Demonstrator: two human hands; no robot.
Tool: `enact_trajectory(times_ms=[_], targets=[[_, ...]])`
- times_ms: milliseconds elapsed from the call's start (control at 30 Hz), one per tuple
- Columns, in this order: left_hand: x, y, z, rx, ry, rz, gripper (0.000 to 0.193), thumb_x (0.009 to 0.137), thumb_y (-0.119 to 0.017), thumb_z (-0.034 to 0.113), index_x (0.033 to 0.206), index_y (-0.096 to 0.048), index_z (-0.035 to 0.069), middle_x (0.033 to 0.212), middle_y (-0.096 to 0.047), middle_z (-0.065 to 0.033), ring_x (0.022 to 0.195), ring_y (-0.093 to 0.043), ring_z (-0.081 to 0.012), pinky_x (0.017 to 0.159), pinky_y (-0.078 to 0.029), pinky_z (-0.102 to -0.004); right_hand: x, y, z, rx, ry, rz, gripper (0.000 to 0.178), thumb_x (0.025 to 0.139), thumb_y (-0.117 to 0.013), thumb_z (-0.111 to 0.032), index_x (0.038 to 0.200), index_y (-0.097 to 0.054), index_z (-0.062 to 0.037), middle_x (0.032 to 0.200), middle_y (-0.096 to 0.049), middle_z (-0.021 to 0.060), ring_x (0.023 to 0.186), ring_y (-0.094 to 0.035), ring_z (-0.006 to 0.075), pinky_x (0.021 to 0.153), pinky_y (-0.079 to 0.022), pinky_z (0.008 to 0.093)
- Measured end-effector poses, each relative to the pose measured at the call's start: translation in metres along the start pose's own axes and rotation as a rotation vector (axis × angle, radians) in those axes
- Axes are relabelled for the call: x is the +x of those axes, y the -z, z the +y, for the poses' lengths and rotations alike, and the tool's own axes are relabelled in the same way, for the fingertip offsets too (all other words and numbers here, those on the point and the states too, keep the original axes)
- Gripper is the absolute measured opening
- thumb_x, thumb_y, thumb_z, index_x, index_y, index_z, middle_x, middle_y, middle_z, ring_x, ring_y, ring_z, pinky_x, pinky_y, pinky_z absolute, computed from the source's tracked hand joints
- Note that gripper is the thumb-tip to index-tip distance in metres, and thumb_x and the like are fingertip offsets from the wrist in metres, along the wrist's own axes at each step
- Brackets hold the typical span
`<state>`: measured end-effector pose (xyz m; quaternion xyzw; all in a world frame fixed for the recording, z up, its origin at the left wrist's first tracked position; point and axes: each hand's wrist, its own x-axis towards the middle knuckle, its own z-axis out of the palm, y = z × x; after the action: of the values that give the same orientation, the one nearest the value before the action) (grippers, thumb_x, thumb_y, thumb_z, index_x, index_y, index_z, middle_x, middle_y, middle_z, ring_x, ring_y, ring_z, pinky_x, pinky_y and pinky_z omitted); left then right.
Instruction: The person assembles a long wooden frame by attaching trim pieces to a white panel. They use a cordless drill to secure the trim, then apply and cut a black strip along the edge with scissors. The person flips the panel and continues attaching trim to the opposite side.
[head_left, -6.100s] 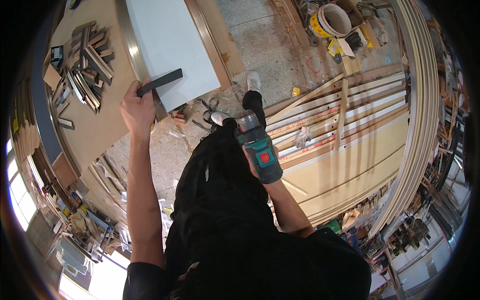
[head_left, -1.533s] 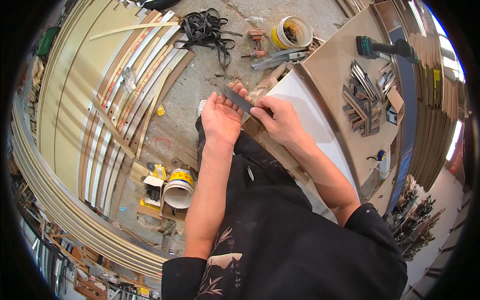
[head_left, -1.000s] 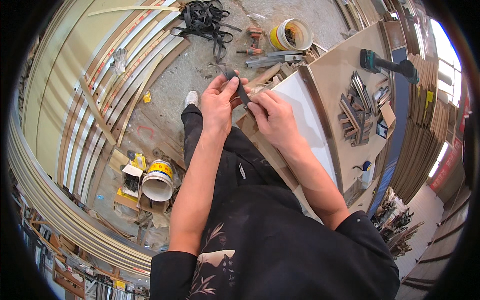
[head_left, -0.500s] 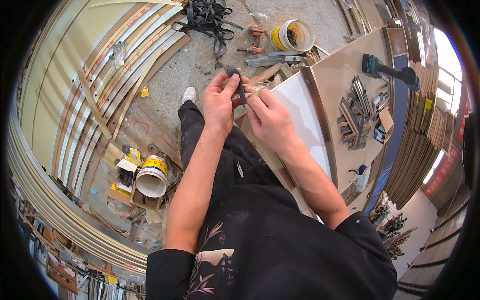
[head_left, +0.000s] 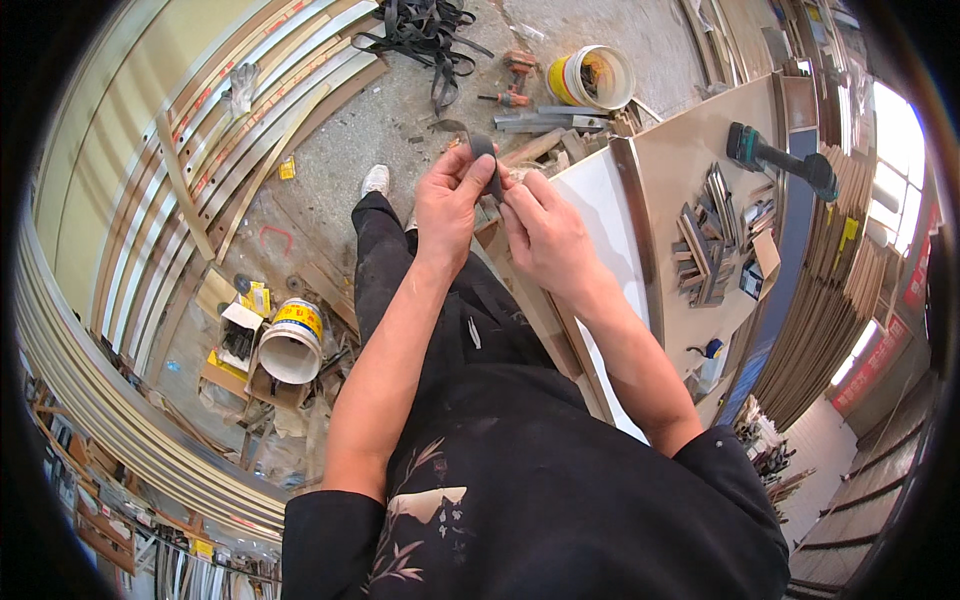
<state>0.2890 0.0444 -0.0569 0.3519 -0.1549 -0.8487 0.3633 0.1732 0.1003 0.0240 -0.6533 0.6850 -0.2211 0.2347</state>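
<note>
Both my hands meet in front of me on a dark grey flat strap (head_left: 484, 150). My left hand (head_left: 445, 212) pinches it between thumb and fingers, and a loop of it stands up over the fingertips. One loose end trails off toward the floor beyond. My right hand (head_left: 552, 232) is closed, its fingertips pressed at the strap's lower end beside the left fingers; the exact grip is partly hidden. On the floor farther off lies a tangled heap of similar black straps (head_left: 425, 35).
At right, a worktop (head_left: 690, 130) carries a green cordless tool (head_left: 780, 160) and a pile of short metal pieces (head_left: 708, 240). An orange drill (head_left: 517, 70) and a bucket (head_left: 607, 78) stand ahead. Long profiles (head_left: 200, 150) and another bucket (head_left: 290, 357) are at left.
The strap's loop over my left fingers now shows its flat face more broadly. Both hands stay close together, shifted slightly right, and the whole view has tilted a little.
</note>
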Motion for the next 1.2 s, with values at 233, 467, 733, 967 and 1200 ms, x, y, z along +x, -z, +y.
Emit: enact_trajectory(times_ms=[233,467,733,967,1200], targets=[[-0.01,0.013,-0.01,0.033,-0.003,-0.014,0.011,0.091,-0.073,0.007,0.101,-0.07,0.003,0.092,-0.071,0.0,0.083,-0.063,-0.0064,0.078,-0.051,-0.023,-0.002,-0.004,-0.013,-0.023,-0.13,0.055,0.01,0.086,-0.061,0.0,0.093,-0.054,-0.0006,0.084,-0.05,0.0165,0.071,-0.056,0.0371,0.06,-0.046,0.0444],[-0.01,0.017,-0.019,0.089,-0.034,-0.009,0.007,0.089,-0.073,0.004,0.095,-0.072,0.003,0.088,-0.07,0.0007,0.082,-0.062,-0.0056,0.077,-0.05,-0.0217,-0.009,-0.015,-0.004,-0.041,-0.057,0.147,0.008,0.085,-0.061,0.0,0.088,-0.054,-0.0015,0.078,-0.05,0.0144,0.065,-0.055,0.0362,0.056,-0.045,0.0439],[-0.014,0.016,-0.019,0.016,0.0,-0.084,0.011,0.089,-0.073,0.005,0.099,-0.071,0.003,0.093,-0.071,0.0006,0.084,-0.062,-0.0059,0.079,-0.05,-0.0216,-0.017,-0.011,0.004,-0.023,-0.007,0.141,0.012,0.081,-0.065,0.0,0.082,-0.053,-0.0025,0.075,-0.053,0.0124,0.063,-0.054,0.0329,0.055,-0.043,0.043],[-0.014,0.018,-0.024,0.002,0.013,-0.107,0.01,0.093,-0.07,0.007,0.102,-0.069,0.004,0.091,-0.069,0.002,0.082,-0.06,-0.0052,0.076,-0.049,-0.022,-0.019,-0.024,0.019,-0.167,0.147,0.265,0.015,0.077,-0.069,-0.006,0.079,-0.055,-0.0049,0.073,-0.051,0.0075,0.068,-0.052,0.0272,0.063,-0.039,0.0392],[-0.014,0.014,-0.022,-0.154,0.065,-0.095,0.013,0.095,-0.067,0.005,0.108,-0.067,0.003,0.096,-0.07,-0.0016,0.085,-0.064,-0.0078,0.078,-0.052,-0.0239,-0.021,-0.021,0.026,-0.074,0.22,0.284,0.018,0.074,-0.069,-0.004,0.074,-0.052,-0.0063,0.071,-0.05,0.0071,0.068,-0.052,0.0263,0.064,-0.039,0.0388]])
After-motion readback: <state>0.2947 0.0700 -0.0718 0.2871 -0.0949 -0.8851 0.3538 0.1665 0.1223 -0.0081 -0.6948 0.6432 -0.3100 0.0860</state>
